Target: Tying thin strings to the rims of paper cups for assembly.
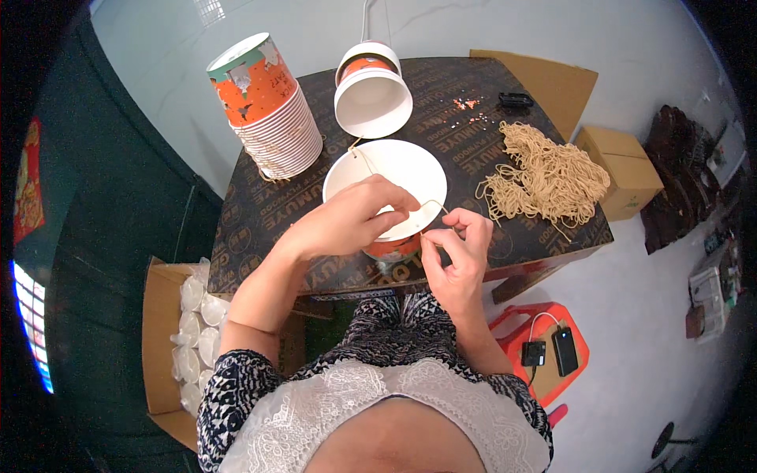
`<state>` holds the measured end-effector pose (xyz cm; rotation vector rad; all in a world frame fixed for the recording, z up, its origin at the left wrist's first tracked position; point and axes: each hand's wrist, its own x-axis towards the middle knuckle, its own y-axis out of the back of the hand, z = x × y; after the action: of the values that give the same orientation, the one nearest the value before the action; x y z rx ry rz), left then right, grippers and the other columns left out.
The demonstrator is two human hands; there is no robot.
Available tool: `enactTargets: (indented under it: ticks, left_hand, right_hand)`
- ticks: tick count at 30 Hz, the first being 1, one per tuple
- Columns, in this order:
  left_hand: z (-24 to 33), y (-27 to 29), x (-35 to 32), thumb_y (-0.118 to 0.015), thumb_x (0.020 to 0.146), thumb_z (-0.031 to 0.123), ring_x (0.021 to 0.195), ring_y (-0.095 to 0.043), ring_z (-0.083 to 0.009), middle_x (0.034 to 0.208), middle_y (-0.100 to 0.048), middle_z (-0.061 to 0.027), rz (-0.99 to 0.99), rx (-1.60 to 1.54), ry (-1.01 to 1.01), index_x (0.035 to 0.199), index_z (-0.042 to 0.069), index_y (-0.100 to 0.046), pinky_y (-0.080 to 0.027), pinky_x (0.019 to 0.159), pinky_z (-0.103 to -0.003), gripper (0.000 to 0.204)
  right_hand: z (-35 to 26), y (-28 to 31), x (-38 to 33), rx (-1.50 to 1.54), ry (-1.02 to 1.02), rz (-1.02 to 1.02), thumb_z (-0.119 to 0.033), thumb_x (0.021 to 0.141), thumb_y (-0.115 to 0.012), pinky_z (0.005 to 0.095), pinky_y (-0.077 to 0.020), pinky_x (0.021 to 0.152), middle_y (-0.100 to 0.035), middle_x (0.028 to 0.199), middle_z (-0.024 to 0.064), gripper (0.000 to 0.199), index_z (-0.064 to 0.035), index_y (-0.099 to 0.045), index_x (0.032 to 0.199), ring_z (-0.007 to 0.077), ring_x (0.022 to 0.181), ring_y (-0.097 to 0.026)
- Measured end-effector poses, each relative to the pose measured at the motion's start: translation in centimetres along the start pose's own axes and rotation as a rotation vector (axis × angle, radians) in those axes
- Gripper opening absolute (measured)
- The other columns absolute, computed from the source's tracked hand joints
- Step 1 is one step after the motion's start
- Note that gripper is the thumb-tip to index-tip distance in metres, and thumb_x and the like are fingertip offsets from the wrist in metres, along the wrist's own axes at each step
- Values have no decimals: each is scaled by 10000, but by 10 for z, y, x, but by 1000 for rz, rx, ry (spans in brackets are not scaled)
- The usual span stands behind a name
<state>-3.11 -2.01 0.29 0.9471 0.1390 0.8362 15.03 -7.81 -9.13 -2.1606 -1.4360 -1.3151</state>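
Observation:
A white-lined paper bucket (394,164) with an orange and green printed outside stands before me at the table's near edge, its mouth up. A thin beige cord (434,204) passes by its near right rim, and another end of cord hangs at the far left rim. My left hand (359,213) reaches over the mouth, fingertips closed on the cord inside the rim. Outside the same rim, my right hand (460,264) pinches the cord between thumb and finger. The fingers partly hide where the cord meets the bucket wall.
On the dark table (465,158), a tall stack of upturned buckets (276,118) stands left, more buckets (373,102) at the back. A tangled cord heap (548,177) lies right, near a black object (516,100). A carton of clear cups (162,347) and red stool (579,347) flank me.

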Motion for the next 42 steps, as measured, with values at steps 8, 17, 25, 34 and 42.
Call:
enactTargets:
  ticks: [8,17,25,34,42]
  left_hand:
    - [-6,-3,18,-598,866,79,843,-679,-305,886,-700,-188,-203,-7,-68,1004,-24,-683,-515,802,-375,192]
    - [9,3,10,-629,855,94,762,-635,-185,809,-681,-108,-79,5,196,871,-11,-650,-499,711,-321,109]
    - [6,-17,0,-610,829,10,677,-591,-106,784,-665,-87,84,-497,113,725,-4,-595,-472,592,-273,105]
    - [10,-8,9,-649,855,8,645,-547,-62,764,-646,-24,-52,-615,343,815,-27,-642,-448,594,-216,53]
    - [4,-18,11,-647,838,14,584,-540,-66,664,-611,-12,-2,-653,253,825,-24,-655,-429,529,-227,41]
  right_hand:
    - [6,-2,4,-1,30,-2,10,706,-739,398,-406,800,-537,1004,106,180,-61,-660,851,295,938,-488]
    - [8,15,9,-95,82,-84,-26,726,-752,423,-399,861,-542,1066,100,198,-77,-645,884,309,1010,-495]
    - [6,14,12,17,79,-138,-28,764,-714,408,-399,839,-573,1051,88,140,-79,-645,874,286,971,-507]
    - [4,27,24,-8,122,-165,-29,768,-706,402,-394,848,-586,1029,83,138,-69,-619,866,281,965,-516]
    - [-1,31,66,15,317,-163,-70,804,-677,416,-429,861,-557,1081,112,103,-55,-608,878,313,1008,-503]
